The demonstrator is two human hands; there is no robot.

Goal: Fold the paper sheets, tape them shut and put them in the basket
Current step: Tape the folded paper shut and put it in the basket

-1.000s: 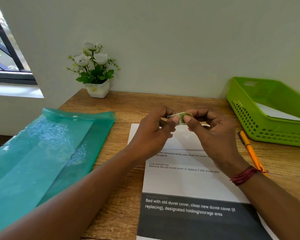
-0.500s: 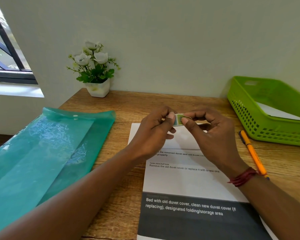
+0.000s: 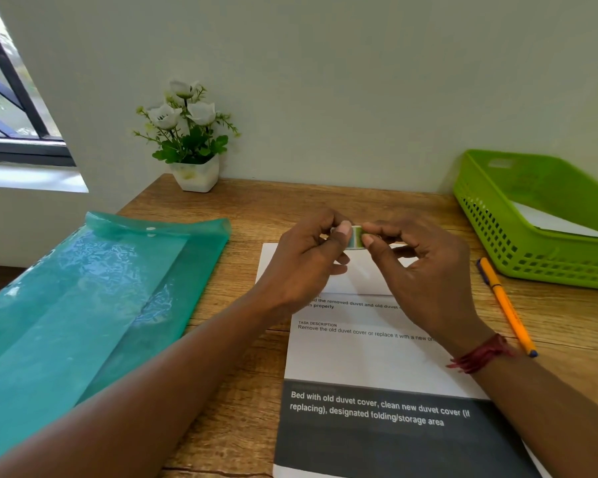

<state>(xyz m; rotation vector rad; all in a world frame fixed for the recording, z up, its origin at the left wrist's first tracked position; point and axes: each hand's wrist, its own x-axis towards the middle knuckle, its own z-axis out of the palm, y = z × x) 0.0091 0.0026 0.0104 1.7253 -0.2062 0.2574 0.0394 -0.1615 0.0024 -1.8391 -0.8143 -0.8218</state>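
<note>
Wooden desk (image 3: 325,201) holds the printed sheet (image 3: 370,360), top apparently folded over, beneath left hand (image 3: 304,267) and right hand (image 3: 425,270), both pinching a small tape roll (image 3: 357,238), likely freeing its end; green basket (image 3: 546,270) waits right

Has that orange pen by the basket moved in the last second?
No. The orange pen lies on the same spot on the desk, its upper end just as close to the front wall of the green basket.

Green lattice-walled basket (image 3: 532,267), teal folder (image 3: 83,305), orange pen (image 3: 504,305), green-and-white tape roll (image 3: 357,238).
</note>
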